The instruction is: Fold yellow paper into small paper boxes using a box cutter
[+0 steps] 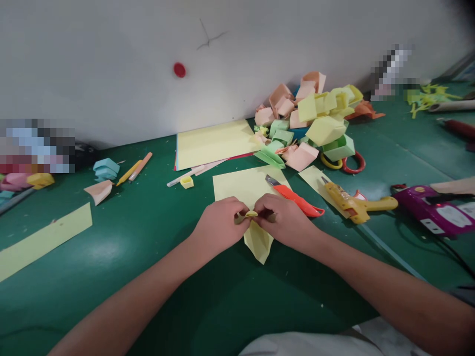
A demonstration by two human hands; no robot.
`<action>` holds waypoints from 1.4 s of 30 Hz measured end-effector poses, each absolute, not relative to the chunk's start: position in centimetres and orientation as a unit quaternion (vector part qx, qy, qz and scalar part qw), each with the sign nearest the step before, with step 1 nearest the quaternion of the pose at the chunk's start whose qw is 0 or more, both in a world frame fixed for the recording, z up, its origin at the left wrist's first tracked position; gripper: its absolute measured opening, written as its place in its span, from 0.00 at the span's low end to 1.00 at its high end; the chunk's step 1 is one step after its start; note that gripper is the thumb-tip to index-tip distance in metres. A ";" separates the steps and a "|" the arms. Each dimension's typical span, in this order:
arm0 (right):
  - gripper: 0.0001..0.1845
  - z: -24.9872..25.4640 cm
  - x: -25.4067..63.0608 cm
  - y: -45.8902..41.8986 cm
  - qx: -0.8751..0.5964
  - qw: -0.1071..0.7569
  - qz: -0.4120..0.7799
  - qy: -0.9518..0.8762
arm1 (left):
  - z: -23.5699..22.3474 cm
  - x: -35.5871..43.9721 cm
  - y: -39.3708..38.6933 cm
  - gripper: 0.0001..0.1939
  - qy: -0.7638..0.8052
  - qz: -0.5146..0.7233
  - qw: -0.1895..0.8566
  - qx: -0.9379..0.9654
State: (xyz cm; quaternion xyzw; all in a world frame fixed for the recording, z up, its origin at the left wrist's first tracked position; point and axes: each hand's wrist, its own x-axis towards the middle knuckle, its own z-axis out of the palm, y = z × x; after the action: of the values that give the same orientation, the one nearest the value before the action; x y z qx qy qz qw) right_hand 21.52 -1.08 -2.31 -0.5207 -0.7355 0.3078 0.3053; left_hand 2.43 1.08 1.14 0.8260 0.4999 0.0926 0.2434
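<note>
A folded piece of yellow paper [259, 241] is pinched between both hands above the green table. My left hand [222, 222] has its fingers closed on the paper's upper left part. On the upper right part, my right hand [284, 217] is closed too, thumb and fingers together. The paper's lower end hangs down to a blunt point. Behind my hands lies a flat yellow sheet [233, 184]. An orange utility knife [297, 199] with its blade showing rests partly on that sheet, just beyond my right hand.
A pile of folded paper pieces [326, 131] stands against the wall, with scissors [354, 163] beside it. On the right are a yellow glue gun [352, 200] and a purple power strip [426, 207]. Stacked sheets [215, 143], markers [141, 166] and a yellow strip [52, 237] lie further left.
</note>
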 end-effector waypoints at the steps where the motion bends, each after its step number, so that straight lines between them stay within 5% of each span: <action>1: 0.06 -2.3 21.5 -1.1 -0.528 0.301 0.313 -0.730 | 1.2 2.5 1.0 0.08 0.498 0.086 0.237 0.830; 7: 0.02 -2.5 21.8 -1.1 -0.551 0.260 0.341 -0.716 | 1.1 2.6 0.6 0.08 0.480 0.084 0.192 0.852; 27: 0.08 -2.5 21.4 -1.6 -0.476 0.326 0.303 -0.759 | 0.7 2.7 0.3 0.10 0.439 0.026 0.095 0.893; 42: 0.05 -2.4 22.0 -1.4 -0.460 0.315 0.268 -0.786 | 0.8 2.2 0.8 0.09 0.424 0.036 0.173 0.888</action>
State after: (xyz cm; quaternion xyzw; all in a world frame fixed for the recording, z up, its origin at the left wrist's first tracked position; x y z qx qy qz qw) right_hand 21.98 -1.43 -2.41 -0.4598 -0.7859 0.2677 0.3151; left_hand 2.16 0.75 0.77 0.8883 0.4240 0.0364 0.1727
